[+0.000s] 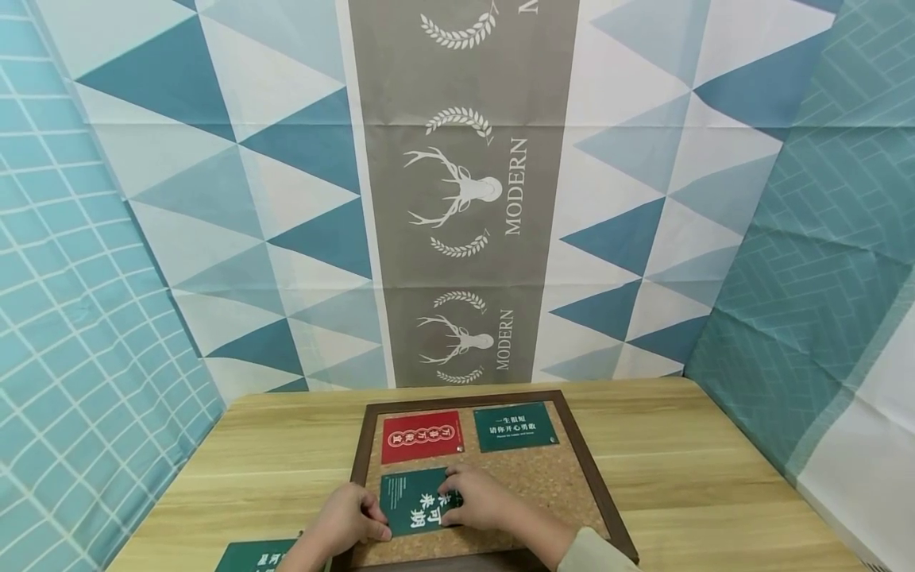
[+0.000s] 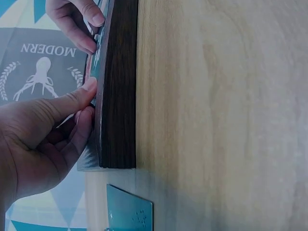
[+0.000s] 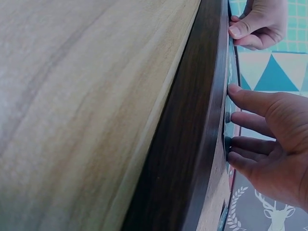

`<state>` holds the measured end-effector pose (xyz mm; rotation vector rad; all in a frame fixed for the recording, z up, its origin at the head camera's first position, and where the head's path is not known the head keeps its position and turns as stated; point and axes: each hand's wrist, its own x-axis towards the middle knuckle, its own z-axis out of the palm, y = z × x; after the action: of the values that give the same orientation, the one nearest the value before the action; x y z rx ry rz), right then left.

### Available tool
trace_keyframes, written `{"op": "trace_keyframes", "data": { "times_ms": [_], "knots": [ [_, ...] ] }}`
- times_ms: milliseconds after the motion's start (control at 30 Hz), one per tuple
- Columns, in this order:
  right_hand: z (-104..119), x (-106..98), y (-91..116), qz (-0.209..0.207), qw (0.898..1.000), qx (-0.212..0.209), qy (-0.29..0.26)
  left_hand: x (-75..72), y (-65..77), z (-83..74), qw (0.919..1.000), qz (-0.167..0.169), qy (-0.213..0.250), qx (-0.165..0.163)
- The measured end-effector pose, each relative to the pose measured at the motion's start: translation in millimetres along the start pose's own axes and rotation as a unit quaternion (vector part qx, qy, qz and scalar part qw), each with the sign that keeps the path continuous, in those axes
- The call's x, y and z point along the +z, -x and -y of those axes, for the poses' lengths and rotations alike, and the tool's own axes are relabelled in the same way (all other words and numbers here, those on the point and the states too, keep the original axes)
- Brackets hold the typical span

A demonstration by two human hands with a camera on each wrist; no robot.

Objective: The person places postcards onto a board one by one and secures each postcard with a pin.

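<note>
A green card (image 1: 413,508) with large white characters lies on the lower left of a brown-framed cork board (image 1: 536,492). My left hand (image 1: 348,515) pinches at the card's lower left corner, thumb and index finger close together. My right hand (image 1: 477,499) holds the card's right part, its thumb near the lower edge and fingers near the upper one. In the left wrist view the left hand (image 2: 53,127) is at the board's edge. The right wrist view has the right hand (image 3: 274,137) with thumb and fingers spread, fingertips right at the card.
Above it on the board are a red card (image 1: 422,437) and another green card (image 1: 515,427). One more green card (image 1: 246,556) lies on the wooden table (image 1: 686,469), left of the board and partly behind the left forearm. A patterned backdrop (image 1: 457,262) stands behind.
</note>
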<state>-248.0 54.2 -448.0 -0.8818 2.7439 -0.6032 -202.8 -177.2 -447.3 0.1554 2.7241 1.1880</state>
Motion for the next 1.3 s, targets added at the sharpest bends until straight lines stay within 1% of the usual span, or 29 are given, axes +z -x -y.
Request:
{"op": "trace_keyframes", "data": {
  "times_ms": [67, 133, 333, 400, 467, 633, 767, 1000, 1100, 1200, 1300],
  "knots": [
    [0, 0, 0, 0.001, 1.0, 0.001, -0.001, 1.0, -0.1, 1.6, 0.9999, 0.002, 0.011, -0.007],
    [-1, 0, 0, 0.001, 1.0, 0.001, -0.001, 0.7, -0.1, 3.4, 0.9997, 0.01, 0.022, -0.007],
    [-2, 2, -1, -0.002, 1.0, -0.004, 0.006, -4.6, -0.1, 6.2, 0.9984, 0.044, 0.028, 0.021],
    [-2, 2, -1, -0.002, 1.0, -0.004, 0.006, -5.8, 0.0, 5.6, 0.9981, 0.051, 0.028, 0.021],
    [-2, 2, -1, -0.001, 1.0, -0.002, 0.002, -6.3, 0.0, 4.7, 0.998, 0.054, 0.028, 0.014],
    [-3, 2, -1, -0.001, 1.0, -0.005, -0.003, -5.4, -0.5, 3.6, 0.9987, 0.048, 0.013, 0.008],
    [-4, 2, -2, -0.001, 1.0, -0.006, -0.004, -3.8, -0.5, 3.0, 0.9991, 0.042, -0.001, 0.011],
    [-4, 1, -2, -0.005, 1.0, -0.001, 0.0, 2.7, -0.2, 0.1, 0.9986, 0.023, -0.041, 0.026],
    [-3, 1, -1, -0.003, 1.0, 0.0, -0.002, 4.9, -1.2, 1.0, 0.9982, 0.016, -0.051, 0.028],
    [-2, 1, -1, -0.003, 1.0, -0.001, -0.004, 4.2, -1.4, 2.9, 0.9984, 0.018, -0.043, 0.031],
    [-2, 1, -1, -0.002, 1.0, -0.005, -0.001, 1.3, 0.5, 4.1, 0.9992, 0.028, -0.012, 0.025]
  ]
}}
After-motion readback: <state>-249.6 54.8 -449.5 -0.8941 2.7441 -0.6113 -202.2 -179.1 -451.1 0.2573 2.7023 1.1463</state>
